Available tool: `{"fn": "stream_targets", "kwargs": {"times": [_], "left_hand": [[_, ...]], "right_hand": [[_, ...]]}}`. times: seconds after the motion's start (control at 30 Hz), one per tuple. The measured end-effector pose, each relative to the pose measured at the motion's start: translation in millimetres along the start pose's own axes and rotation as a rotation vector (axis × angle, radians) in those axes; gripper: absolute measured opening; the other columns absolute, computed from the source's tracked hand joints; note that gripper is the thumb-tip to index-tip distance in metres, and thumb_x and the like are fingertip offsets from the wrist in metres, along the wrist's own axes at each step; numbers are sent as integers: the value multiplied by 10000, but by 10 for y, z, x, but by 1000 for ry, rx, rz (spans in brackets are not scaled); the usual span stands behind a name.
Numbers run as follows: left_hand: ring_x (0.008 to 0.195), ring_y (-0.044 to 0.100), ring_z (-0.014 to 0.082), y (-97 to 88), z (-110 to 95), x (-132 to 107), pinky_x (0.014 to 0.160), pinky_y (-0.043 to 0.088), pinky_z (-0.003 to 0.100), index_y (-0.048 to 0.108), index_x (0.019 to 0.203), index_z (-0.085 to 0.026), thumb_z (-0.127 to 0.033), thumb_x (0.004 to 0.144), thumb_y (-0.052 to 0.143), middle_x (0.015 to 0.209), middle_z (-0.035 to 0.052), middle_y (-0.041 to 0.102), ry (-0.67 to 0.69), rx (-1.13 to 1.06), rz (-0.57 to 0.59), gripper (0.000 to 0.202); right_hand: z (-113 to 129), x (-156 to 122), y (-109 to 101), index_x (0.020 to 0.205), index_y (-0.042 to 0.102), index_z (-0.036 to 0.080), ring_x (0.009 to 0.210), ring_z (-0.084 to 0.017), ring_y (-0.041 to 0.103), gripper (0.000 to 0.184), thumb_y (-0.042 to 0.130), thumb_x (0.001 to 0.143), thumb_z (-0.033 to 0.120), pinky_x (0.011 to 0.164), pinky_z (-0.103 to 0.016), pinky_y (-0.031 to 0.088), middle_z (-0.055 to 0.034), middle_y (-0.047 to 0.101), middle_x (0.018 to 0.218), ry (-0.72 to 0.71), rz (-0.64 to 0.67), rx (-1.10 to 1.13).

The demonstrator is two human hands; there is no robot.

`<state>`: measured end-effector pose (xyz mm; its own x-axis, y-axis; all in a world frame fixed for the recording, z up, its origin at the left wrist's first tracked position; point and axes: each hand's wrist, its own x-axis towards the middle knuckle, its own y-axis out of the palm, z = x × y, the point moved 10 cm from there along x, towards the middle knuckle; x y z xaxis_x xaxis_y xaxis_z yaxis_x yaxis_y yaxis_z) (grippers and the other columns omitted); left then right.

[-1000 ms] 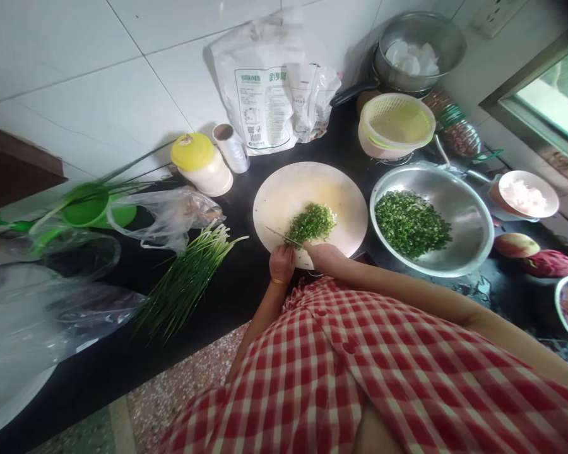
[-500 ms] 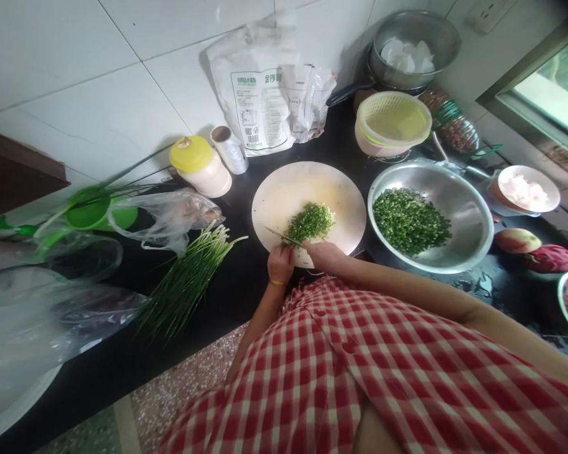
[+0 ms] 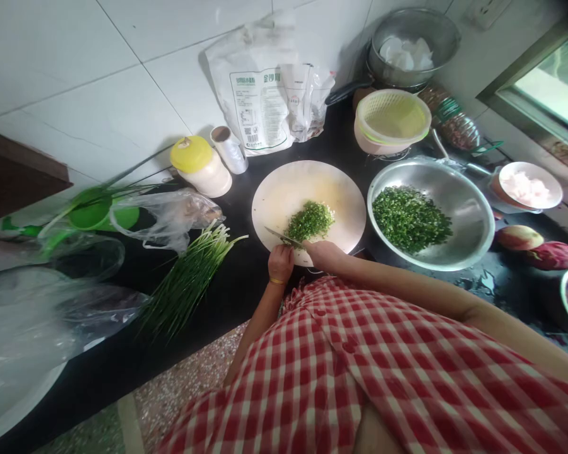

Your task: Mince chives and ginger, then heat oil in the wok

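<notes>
A round pale cutting board (image 3: 284, 189) lies on the dark counter with a heap of chopped green chives (image 3: 310, 221) on it. A knife (image 3: 283, 237) lies across the heap's near left side, its tip pointing left. My right hand (image 3: 324, 254) is closed at the blade's right end, on the handle. My left hand (image 3: 281, 260), with a gold bracelet at the wrist, is curled into a fist just below the blade at the board's near edge. A steel bowl (image 3: 473, 214) to the right of the board holds more chopped chives (image 3: 409, 219).
Uncut chives (image 3: 189, 277) lie left of the board beside clear plastic bags (image 3: 170, 214). A yellow-lidded jar (image 3: 199, 165), a white sack (image 3: 260, 94), a strainer basket (image 3: 392, 120), a steel pot (image 3: 409, 44) and a plate (image 3: 530, 189) line the back and right.
</notes>
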<state>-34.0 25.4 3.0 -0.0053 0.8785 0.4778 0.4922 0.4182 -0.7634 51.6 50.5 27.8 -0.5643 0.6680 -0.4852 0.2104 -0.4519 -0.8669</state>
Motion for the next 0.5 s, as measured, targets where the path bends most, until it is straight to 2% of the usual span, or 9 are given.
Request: {"fn": "stream_targets", "kwargs": {"times": [0.17,0.33,0.5], "left_hand": [[805,556,192,35,-14,-19,757,450,325,628,807,-145,-208,875,432,801,96,629,26,15,2,217],[810,557,179,-47,7,-7,765,450,308,637,850,-152,-212,872,444,831,82,633,-23,0,-10,203],[808,553,189,-14,28,-47,754,449,318,645,838,-151,-208,870,442,823,94,628,-26,16,29,213]], "right_hand": [[83,19,69,1125,458,144,887,-240,627,311,409,820,107,719,-314,458,-130,659,925,-6,15,8],[17,34,27,1128,451,149,850,-242,632,333,430,799,96,683,-310,459,-122,659,900,11,-12,-1],[101,-29,48,1110,464,149,853,-247,631,298,417,818,112,678,-316,458,-126,660,900,-53,0,-7]]}}
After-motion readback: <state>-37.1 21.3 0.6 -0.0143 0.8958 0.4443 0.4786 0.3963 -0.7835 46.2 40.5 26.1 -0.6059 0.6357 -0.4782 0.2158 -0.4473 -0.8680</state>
